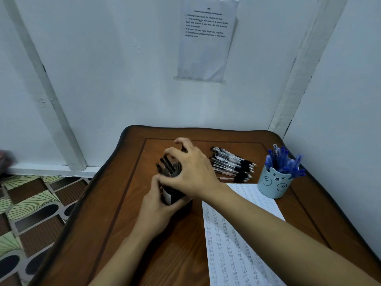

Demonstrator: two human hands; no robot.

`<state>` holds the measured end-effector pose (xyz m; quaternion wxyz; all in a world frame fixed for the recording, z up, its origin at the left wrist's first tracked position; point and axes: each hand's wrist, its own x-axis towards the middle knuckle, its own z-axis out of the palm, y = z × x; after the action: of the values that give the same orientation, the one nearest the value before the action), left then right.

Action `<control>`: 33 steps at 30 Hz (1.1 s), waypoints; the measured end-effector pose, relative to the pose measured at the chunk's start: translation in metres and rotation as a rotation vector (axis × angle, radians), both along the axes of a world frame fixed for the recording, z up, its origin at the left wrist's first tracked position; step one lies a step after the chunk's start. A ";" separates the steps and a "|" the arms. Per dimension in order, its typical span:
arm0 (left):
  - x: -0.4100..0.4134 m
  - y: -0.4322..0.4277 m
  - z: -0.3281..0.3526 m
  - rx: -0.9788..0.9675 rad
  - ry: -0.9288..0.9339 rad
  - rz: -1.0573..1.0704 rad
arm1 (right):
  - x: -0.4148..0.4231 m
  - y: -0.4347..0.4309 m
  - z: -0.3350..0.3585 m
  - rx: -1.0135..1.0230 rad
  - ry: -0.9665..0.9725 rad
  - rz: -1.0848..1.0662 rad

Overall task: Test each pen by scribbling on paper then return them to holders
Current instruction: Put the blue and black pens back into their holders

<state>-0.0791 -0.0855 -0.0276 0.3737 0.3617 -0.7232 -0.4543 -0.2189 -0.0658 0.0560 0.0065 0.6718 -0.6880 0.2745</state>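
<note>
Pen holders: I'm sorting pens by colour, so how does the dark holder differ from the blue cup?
The dark holder is plain and dark; the blue cup is pale blue with a bear face. The dark holder carries black pens, the blue cup blue pens. The left hand grips the dark holder, with the right hand over its top; the blue cup stands untouched. Both hold several pens.

- You're working in dim, bluish light; the white wall (pixel 123 69) looks grey.
- A soft shadow band crosses the paper (pixel 226 265).
- The wall battens (pixel 47 89) lean outward toward the frame edges.
- A dark shape (pixel 5 162) at the left edge is blurred.
</note>
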 end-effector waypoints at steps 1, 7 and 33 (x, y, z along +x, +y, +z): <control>0.001 -0.001 0.001 0.011 -0.001 0.000 | -0.001 -0.003 0.003 -0.010 -0.093 -0.019; 0.002 -0.001 0.002 0.005 -0.027 0.000 | -0.024 -0.009 0.004 0.116 -0.458 0.164; 0.001 0.002 -0.005 -0.068 -0.023 0.013 | -0.013 -0.004 -0.018 -0.297 -0.416 0.187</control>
<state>-0.0778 -0.0835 -0.0325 0.3806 0.3588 -0.7399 -0.4230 -0.2315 -0.0698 0.0385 -0.0617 0.6532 -0.5618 0.5039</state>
